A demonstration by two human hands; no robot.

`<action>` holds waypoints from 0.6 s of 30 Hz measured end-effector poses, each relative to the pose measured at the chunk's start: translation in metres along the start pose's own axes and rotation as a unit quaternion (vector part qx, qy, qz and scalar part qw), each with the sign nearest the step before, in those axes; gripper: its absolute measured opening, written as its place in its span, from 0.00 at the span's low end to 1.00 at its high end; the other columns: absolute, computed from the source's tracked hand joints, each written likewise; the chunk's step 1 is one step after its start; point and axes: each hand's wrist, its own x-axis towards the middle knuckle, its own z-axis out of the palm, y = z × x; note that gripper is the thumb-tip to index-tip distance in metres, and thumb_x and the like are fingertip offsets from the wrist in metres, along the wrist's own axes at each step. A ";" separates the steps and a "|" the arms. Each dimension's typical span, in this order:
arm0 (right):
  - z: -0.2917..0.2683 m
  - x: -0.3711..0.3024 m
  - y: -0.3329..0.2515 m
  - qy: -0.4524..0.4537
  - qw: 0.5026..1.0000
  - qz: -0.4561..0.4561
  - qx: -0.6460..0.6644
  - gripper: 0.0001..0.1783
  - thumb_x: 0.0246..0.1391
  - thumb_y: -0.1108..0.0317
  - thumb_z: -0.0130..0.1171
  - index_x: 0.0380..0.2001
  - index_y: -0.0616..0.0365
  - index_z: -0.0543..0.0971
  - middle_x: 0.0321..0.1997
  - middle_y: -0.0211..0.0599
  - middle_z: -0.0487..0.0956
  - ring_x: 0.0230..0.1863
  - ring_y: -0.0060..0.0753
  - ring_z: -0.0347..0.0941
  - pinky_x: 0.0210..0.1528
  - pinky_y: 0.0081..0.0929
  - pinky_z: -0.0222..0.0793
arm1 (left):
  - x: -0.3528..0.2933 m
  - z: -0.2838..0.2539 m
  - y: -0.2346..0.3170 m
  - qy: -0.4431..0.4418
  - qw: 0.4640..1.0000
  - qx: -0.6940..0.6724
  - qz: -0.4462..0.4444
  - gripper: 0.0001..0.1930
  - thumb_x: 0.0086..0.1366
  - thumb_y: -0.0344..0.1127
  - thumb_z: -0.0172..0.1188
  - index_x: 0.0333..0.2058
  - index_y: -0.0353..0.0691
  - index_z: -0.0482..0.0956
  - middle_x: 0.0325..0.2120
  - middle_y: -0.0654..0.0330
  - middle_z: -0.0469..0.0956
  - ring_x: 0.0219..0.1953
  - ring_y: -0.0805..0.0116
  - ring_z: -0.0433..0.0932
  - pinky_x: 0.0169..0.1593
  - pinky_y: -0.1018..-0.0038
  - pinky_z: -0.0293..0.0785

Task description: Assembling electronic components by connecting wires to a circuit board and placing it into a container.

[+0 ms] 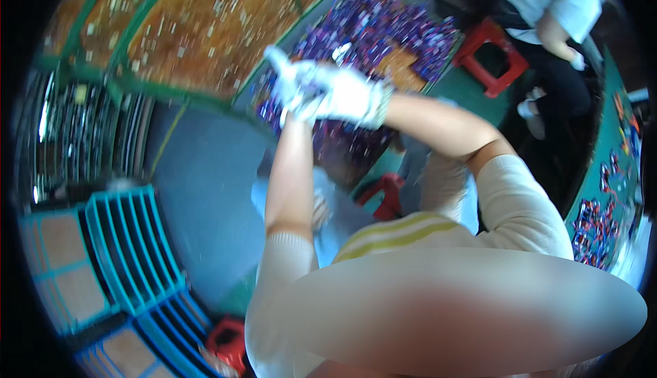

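Your white-gloved left hand (293, 85) and white-gloved right hand (350, 97) meet over small, glossy purple pieces (424, 34); blur hides whether fingers grip; a low, careless sweep could scatter them.

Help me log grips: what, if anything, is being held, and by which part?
Cannot be told: the left hand and right hand overlap in a blur before the purple pieces, leaving any grip unclear.

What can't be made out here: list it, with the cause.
All in the head view:
- Whether the left hand and right hand hold anything: motion blur, hands overlap.
- Shapes of the purple pieces: small, blurred.
- Head of the co-worker: cut off by the upper edge.
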 end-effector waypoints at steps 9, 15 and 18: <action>0.015 -0.009 0.006 -0.114 0.988 0.052 -0.093 0.10 0.43 0.69 0.57 0.27 0.65 0.72 0.20 0.43 0.72 0.23 0.33 0.70 0.27 0.36 0.64 | -0.023 -0.010 -0.012 0.272 0.823 0.408 0.288 0.26 0.57 0.47 0.59 0.48 0.36 0.69 0.44 0.53 0.70 0.41 0.62 0.73 0.43 0.70 0.72; 0.003 0.010 -0.021 -0.026 0.996 0.079 -0.018 0.09 0.52 0.63 0.56 0.32 0.56 0.77 0.27 0.26 0.74 0.26 0.16 0.67 0.27 0.17 0.63 | -0.028 0.054 0.020 0.020 0.979 0.152 0.138 0.55 0.43 0.80 0.36 0.59 0.40 0.53 0.55 0.54 0.62 0.48 0.57 0.68 0.50 0.61 0.67; -0.020 0.049 -0.072 0.176 0.900 0.249 0.310 0.16 0.56 0.54 0.51 0.28 0.57 0.75 0.21 0.25 0.71 0.18 0.15 0.64 0.19 0.17 0.59 | -0.039 0.073 0.007 -0.143 0.985 -0.006 0.100 0.61 0.34 0.82 0.40 0.63 0.48 0.40 0.58 0.51 0.57 0.57 0.54 0.61 0.58 0.56 0.57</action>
